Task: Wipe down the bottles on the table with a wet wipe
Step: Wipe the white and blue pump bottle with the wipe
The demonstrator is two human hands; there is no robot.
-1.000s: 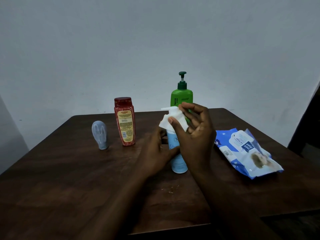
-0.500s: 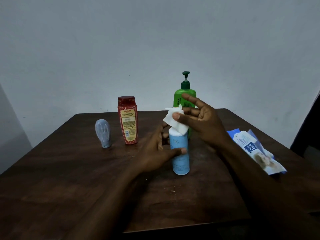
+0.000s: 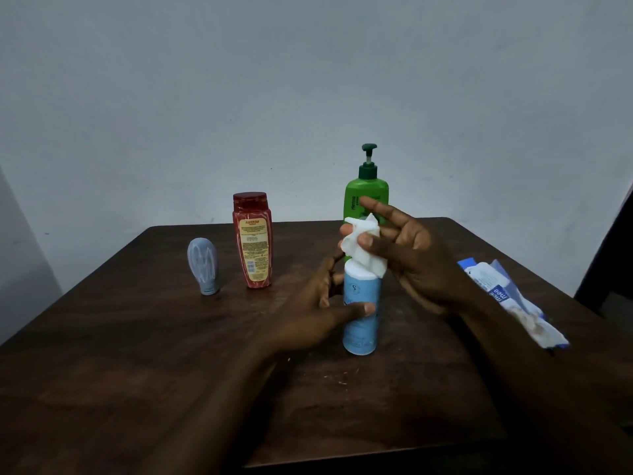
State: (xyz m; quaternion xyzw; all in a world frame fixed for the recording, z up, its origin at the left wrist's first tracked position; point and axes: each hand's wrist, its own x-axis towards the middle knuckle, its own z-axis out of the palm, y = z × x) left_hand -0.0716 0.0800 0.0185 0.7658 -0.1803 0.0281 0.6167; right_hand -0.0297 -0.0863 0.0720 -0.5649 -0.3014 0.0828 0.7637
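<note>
A light blue bottle (image 3: pixel 360 323) stands upright mid-table. My left hand (image 3: pixel 317 313) wraps around its middle, thumb across the front. My right hand (image 3: pixel 411 258) pinches a crumpled white wet wipe (image 3: pixel 362 246) against the bottle's white top, which the wipe covers; the other fingers are spread. Behind it stands a green pump bottle (image 3: pixel 365 193), partly hidden by my right hand. Farther left are a red bottle (image 3: pixel 252 240) with a yellow label and a small grey tube (image 3: pixel 203 265) standing on its cap.
A blue and white pack of wet wipes (image 3: pixel 507 296) lies at the right of the dark wooden table (image 3: pixel 137 354), partly behind my right forearm. A pale wall rises behind the table. A dark shape stands at the far right edge.
My right hand has swung out to the right side of the blue bottle, still holding the wipe on its top. My left hand keeps its hold on the bottle.
</note>
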